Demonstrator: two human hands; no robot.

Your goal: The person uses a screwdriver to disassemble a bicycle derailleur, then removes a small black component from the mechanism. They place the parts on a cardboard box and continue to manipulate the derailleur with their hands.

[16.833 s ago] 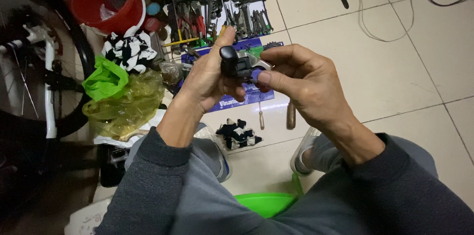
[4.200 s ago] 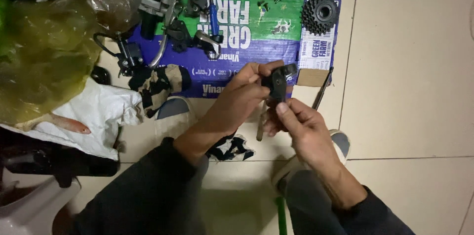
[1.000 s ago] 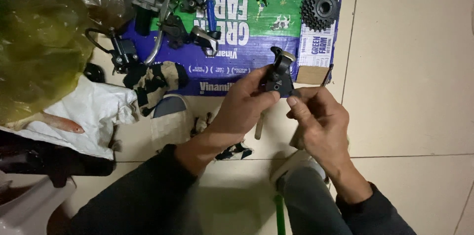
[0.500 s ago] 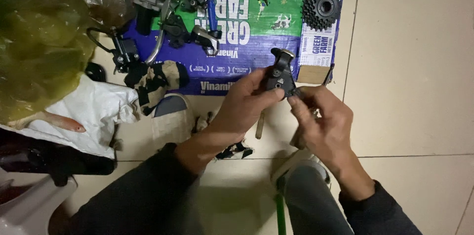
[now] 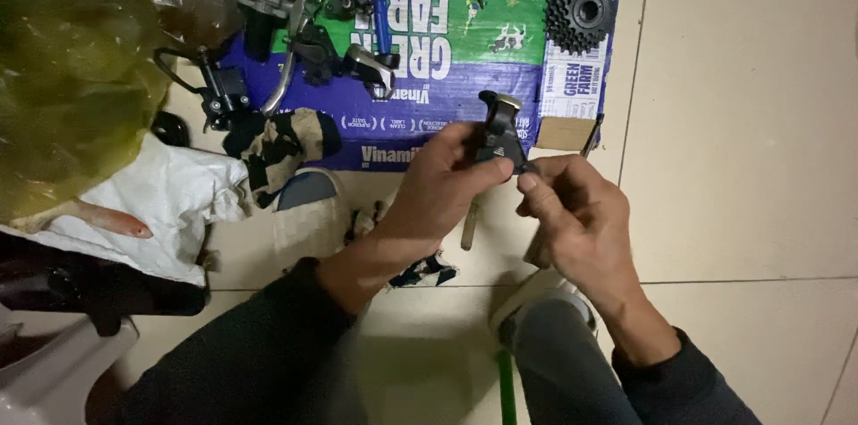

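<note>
Black shifter (image 5: 499,132) stayed pinched in the left hand (image 5: 444,185) above the cardboard (image 5: 465,23) — the right hand (image 5: 572,215), fingers curled together, had closed in under it — fiddling at its underside.

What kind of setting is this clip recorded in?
Probably an informal bike repair spot on a tiled floor. A sprocket cluster and brake levers lie on flattened cardboard, and the left hand and right hand hold a small black part.
</note>
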